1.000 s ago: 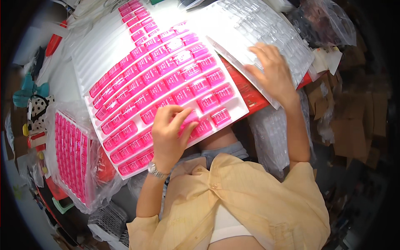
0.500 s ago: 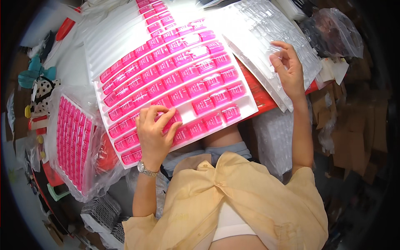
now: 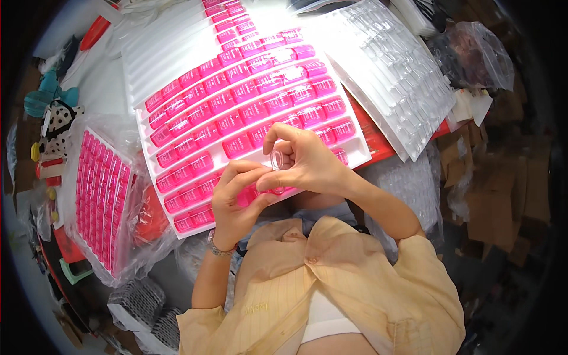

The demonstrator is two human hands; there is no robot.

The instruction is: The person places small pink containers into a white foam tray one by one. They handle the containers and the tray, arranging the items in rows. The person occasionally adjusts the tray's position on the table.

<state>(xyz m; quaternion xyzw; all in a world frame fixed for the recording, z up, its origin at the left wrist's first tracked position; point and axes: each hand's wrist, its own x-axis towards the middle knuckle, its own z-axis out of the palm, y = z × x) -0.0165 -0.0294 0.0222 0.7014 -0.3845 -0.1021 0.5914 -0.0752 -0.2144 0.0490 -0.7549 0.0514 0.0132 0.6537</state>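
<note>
My left hand [image 3: 234, 204] is closed at the near side of the white tray [image 3: 362, 152], thumb and fingers round a small pink container [image 3: 247, 194]. Right beside it, my right hand [image 3: 310, 160] pinches a small clear plastic piece [image 3: 276, 160] with a rounded, ring-like outline. Both hands meet over the tray's near rows, and the fingers partly hide what they hold. Rows of glossy pink containers [image 3: 228, 124] with white print lie in the tray. One bare slot shows in a row just beyond my left hand.
To the right, a clear plastic tray [image 3: 408, 89] carries rows of clear pieces. At left, a bagged tray of pink containers [image 3: 103, 195] leans beside the red table. Clear bags [image 3: 473, 53] lie at the back right, and cardboard [image 3: 491, 195] stands at the right.
My right hand has come from the clear tray to my left hand, carrying a clear piece. My left hand has moved slightly nearer and right with a pink container.
</note>
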